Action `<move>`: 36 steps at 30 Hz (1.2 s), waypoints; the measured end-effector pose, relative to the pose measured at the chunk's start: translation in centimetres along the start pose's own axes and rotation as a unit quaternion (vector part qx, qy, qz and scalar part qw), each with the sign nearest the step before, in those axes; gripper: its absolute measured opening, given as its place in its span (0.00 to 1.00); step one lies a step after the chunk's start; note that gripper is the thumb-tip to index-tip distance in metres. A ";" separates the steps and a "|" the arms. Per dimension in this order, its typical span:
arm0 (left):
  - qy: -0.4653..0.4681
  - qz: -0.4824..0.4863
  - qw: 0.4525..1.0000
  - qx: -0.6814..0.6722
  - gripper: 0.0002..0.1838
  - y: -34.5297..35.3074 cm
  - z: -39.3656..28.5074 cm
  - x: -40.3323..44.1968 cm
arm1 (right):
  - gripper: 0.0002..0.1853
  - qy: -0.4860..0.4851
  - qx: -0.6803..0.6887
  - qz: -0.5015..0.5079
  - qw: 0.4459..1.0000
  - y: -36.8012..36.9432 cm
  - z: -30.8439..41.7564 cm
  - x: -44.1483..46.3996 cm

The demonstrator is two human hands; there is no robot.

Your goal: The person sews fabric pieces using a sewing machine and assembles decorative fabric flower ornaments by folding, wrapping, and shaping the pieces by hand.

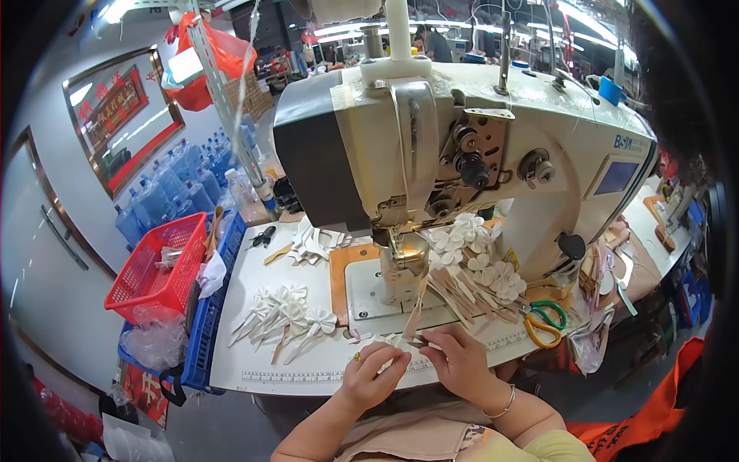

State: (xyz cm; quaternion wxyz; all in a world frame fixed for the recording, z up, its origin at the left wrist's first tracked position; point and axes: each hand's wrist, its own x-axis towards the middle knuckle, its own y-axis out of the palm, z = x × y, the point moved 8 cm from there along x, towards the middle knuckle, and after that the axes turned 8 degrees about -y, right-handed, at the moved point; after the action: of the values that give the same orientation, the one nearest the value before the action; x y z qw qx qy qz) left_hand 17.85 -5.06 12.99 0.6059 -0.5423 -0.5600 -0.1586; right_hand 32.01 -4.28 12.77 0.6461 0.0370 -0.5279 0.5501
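Hands curled, nearly touching — forearms angled inward.

"BSM" on sewing machine

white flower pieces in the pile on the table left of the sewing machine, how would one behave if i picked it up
The white flower pieces look thin, so one is probably light. Their narrow tails may bend easily when lifted. Since they overlap, pulling one might drag its neighbours along.

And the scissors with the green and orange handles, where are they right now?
In the head view, the scissors lie right of centre on the white table, to the right of the right hand and beside the white flowers.
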 end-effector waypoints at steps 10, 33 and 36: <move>-0.023 -0.018 0.999 -0.017 0.12 -0.3 0.5 -0.7 | 0.10 -0.005 0.029 -0.052 0.998 -0.6 -0.6 0.2; -0.471 0.049 0.700 -0.534 0.17 1.3 5.9 -5.8 | 0.14 0.245 -0.116 0.006 0.962 -2.5 -15.3 -3.4; -0.538 0.106 0.652 -0.523 0.22 2.9 4.9 -6.1 | 0.13 0.219 -0.219 -0.022 0.951 -3.8 -17.4 -0.4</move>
State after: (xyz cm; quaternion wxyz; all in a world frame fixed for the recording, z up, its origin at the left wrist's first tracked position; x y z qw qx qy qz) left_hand 15.68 -2.45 5.35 -0.1731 -0.8155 -0.5509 -0.0397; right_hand 46.11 4.84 6.87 0.7499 -0.2149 -0.4800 0.4013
